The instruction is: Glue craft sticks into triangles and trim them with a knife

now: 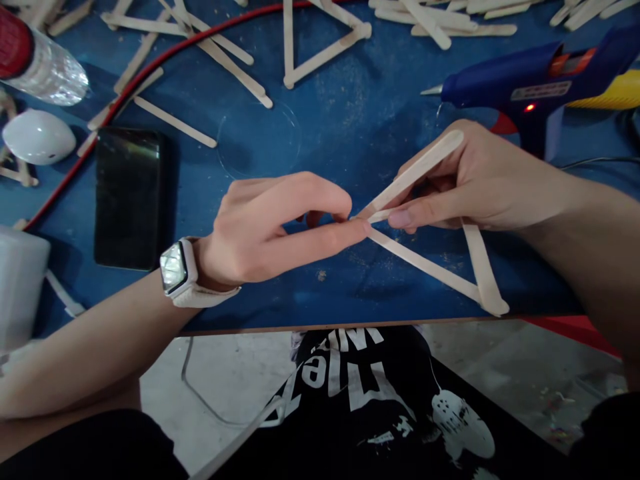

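Between my hands is a frame of joined popsicle sticks (425,263), with one stick (417,170) slanting up over the fingers of my right hand (465,180). My right thumb and fingers pinch the sticks near their meeting corner. From the left, my left hand (290,227) closes its thumb and forefinger on that same corner; the very tip is covered by the fingers. The frame's far corner points down toward the table's front edge. A blue glue gun (505,90) with a red light lies just beyond my right hand.
A black phone (129,200), a white rounded object (40,137), a red-capped bottle (47,63) and a white box (23,287) are at left. A red cable (150,60) crosses the blue table. Another stick triangle (325,57) and loose sticks (445,20) lie at the back.
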Action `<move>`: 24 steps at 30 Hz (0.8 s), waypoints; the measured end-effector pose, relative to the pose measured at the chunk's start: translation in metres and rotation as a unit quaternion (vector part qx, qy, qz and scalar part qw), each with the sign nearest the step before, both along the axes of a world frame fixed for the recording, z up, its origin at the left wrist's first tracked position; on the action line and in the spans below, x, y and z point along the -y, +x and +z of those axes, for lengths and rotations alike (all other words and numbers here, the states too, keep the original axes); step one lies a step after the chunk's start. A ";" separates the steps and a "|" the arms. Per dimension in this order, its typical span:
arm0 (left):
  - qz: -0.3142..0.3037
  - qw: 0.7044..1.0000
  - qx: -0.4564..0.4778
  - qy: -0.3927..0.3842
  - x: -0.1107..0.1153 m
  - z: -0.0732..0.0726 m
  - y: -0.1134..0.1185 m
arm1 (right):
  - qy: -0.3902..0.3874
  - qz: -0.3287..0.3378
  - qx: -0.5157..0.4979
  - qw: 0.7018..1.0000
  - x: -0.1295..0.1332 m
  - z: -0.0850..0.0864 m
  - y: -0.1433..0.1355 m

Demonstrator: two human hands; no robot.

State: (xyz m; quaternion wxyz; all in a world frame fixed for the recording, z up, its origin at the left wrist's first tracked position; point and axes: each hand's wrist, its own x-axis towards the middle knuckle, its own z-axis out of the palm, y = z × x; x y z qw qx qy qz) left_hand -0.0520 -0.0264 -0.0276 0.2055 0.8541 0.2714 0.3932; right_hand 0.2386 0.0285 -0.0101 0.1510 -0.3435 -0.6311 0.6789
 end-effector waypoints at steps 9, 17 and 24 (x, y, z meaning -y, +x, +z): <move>0.015 0.993 -0.001 0.120 -0.006 0.000 -0.003 | -0.001 0.010 -0.024 1.000 -0.001 -0.001 -0.002; 0.048 0.989 0.052 -0.127 0.000 0.007 0.004 | 0.031 0.018 -0.026 0.999 0.000 0.000 -0.002; 0.038 0.981 -0.003 -0.191 0.006 0.008 0.015 | 0.083 0.006 0.012 0.996 0.002 -0.001 -0.003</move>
